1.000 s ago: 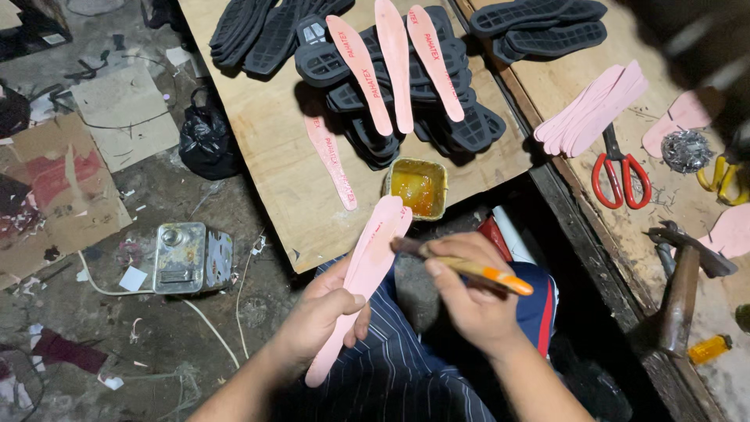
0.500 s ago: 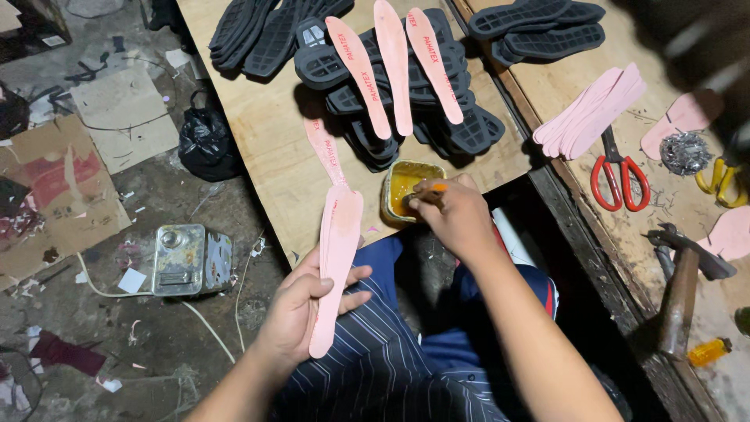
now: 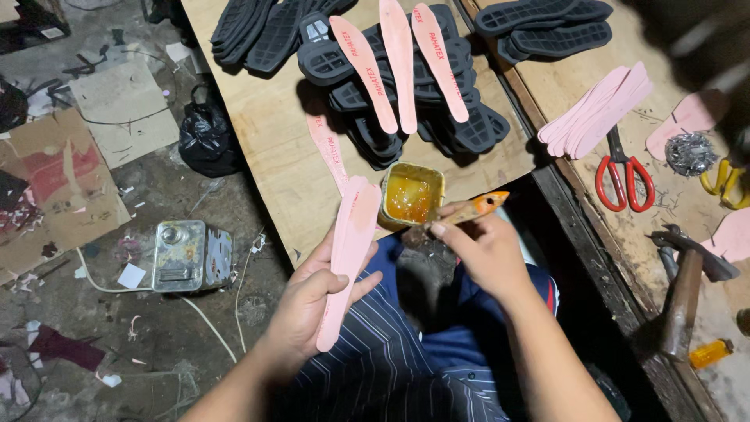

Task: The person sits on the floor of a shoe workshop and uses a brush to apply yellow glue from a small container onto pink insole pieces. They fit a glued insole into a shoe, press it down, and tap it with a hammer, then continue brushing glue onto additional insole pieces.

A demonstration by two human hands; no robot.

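Note:
My left hand [image 3: 312, 301] holds a stack of long pink insole boards [image 3: 350, 250], tilted up toward the wooden board's edge. An orange-handled brush [image 3: 467, 209] is gripped in my right hand [image 3: 486, 254], just right of a small square tin of amber glue [image 3: 411, 194]. The tin sits at the near edge of the wooden board [image 3: 258, 133]. One pink insole [image 3: 328, 148] lies flat on the board beside the tin. Three more pink insoles [image 3: 400, 59] rest on a pile of black rubber soles [image 3: 391, 86].
A second wooden bench at right carries a fan of pink insoles [image 3: 598, 109], red-handled scissors [image 3: 621, 172], more black soles [image 3: 547, 23] and a hammer [image 3: 687, 289]. On the dirty floor at left stand a metal can [image 3: 190, 254], a black bag [image 3: 207, 141] and cardboard scraps [image 3: 62, 172].
My right hand went from brushing the insoles to the glue tin and has now drawn the brush back beside it. The left hand shifted the insoles more upright.

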